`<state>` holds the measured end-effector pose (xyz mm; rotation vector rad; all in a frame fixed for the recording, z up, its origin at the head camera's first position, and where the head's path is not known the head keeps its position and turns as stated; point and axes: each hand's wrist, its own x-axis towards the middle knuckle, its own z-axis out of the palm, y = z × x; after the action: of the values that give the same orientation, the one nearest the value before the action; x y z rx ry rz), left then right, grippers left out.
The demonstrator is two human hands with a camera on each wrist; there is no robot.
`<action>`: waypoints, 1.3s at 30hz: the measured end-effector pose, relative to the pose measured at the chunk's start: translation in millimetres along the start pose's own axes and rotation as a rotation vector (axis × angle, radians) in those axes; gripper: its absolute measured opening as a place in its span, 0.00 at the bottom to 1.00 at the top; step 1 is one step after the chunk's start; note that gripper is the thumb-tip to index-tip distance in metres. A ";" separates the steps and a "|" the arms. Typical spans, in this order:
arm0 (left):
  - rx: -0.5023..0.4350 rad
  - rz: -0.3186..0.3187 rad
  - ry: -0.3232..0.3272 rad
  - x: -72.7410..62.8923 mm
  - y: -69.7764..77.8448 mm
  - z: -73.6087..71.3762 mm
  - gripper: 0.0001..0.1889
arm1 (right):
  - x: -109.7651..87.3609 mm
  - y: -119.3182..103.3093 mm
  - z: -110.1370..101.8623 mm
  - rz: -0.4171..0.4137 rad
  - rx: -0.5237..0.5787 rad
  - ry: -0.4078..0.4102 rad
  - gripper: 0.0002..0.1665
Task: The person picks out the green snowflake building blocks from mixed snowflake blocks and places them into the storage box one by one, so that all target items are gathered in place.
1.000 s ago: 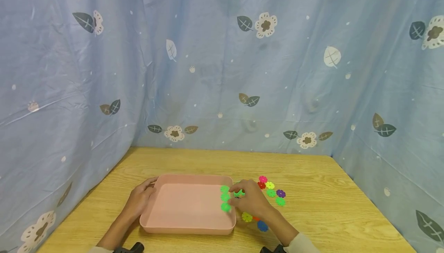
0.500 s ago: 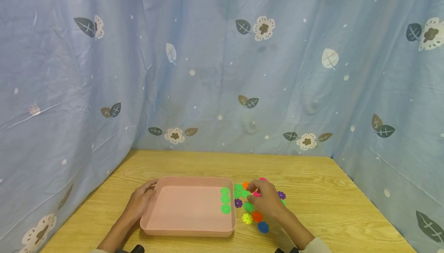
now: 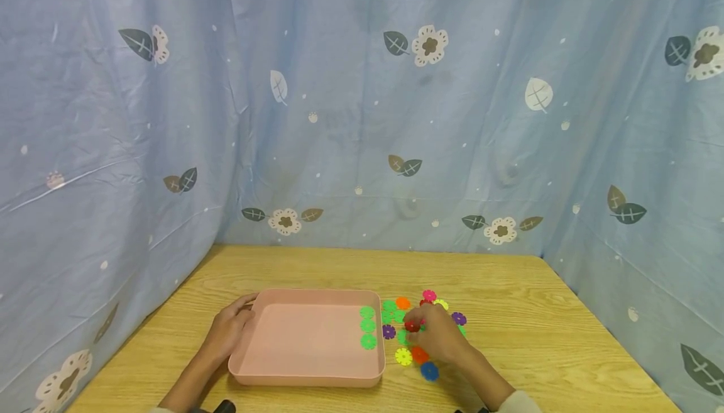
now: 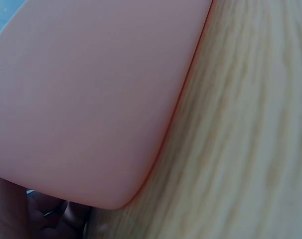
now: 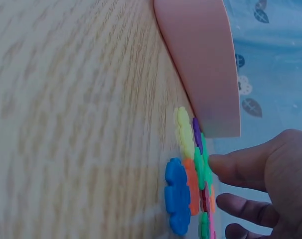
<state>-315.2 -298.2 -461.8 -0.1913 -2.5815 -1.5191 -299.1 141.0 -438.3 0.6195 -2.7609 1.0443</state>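
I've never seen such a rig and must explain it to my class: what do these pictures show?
No machine: just a person's bare left hand and right hand. The wide picture comes from a head-worn camera, the close-ups from one on each wrist. On the wooden table sits a pink tray with three green flower-shaped discs inside; loose mixed-colour discs lie beside it. The left hand holds the tray's edge; the right hand is at the loose discs, its fingertips apart.

Well behind the fingers of the bare right hand (image 3: 438,334), past the wrist, is a plain cream fabric sleeve (image 3: 519,403), with a small black wrist fitting (image 3: 483,410) beside it. Behind the fingers of the bare left hand (image 3: 228,329), a pale sleeve edge (image 3: 162,410) and a black, round-ended fitting (image 3: 225,407) show.
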 end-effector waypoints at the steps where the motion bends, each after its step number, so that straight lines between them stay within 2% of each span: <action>1: 0.004 0.002 0.002 0.3 0.0 0.1 0.24 | 0.0 0.1 0.3 -0.007 -0.005 -0.001 0.12; 14: -0.010 0.000 -0.001 1.2 -1.0 0.0 0.24 | -0.3 0.8 4.8 -0.047 -0.068 0.006 0.11; 22: -0.021 -0.004 -0.002 1.5 0.5 -0.3 0.23 | 1.6 2.8 7.9 -0.027 -0.084 0.001 0.08; 28: -0.026 -0.014 0.001 0.9 0.2 -0.1 0.23 | 1.6 2.4 8.0 -0.004 -0.079 -0.018 0.09; 39: -0.029 -0.017 -0.004 0.2 0.3 -0.2 0.24 | 2.0 2.5 8.6 0.019 0.002 -0.014 0.14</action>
<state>-315.4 -298.3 -461.4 -0.1755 -2.5721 -1.5638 -301.7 136.4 -445.9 0.6045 -2.7839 1.0503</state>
